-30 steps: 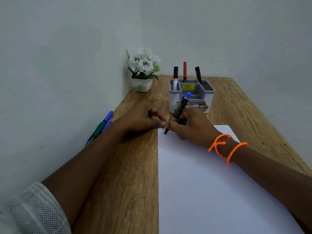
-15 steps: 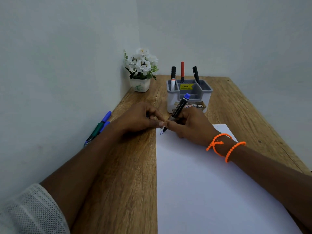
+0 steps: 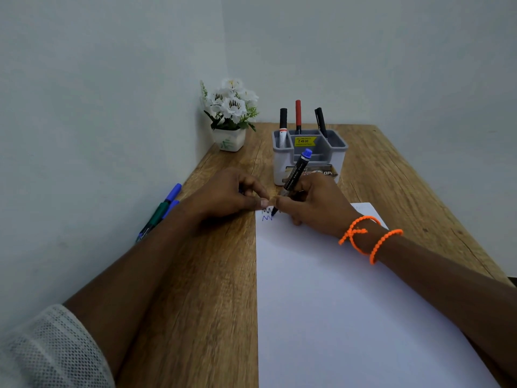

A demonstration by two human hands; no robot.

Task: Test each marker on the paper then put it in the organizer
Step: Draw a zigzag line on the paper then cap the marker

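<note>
One blue-capped marker (image 3: 296, 172), pinched in the right hand (image 3: 313, 205), stood tilted with its tip on the top left corner of the single paper (image 3: 349, 303) beside two small blue zigzags (image 3: 267, 215). Three markers (image 3: 298, 116) stood in the organizer (image 3: 279, 163); apparently two more (image 3: 161, 211) lay by the wall. The left hand (image 3: 223, 196) rested at the paper's edge, fingers curled; whether it held anything could not be told.

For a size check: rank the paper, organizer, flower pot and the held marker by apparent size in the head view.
1. Paper, largest, though nearest the camera.
2. Organizer.
3. Flower pot and marker in the right hand: too close to rank.
</note>
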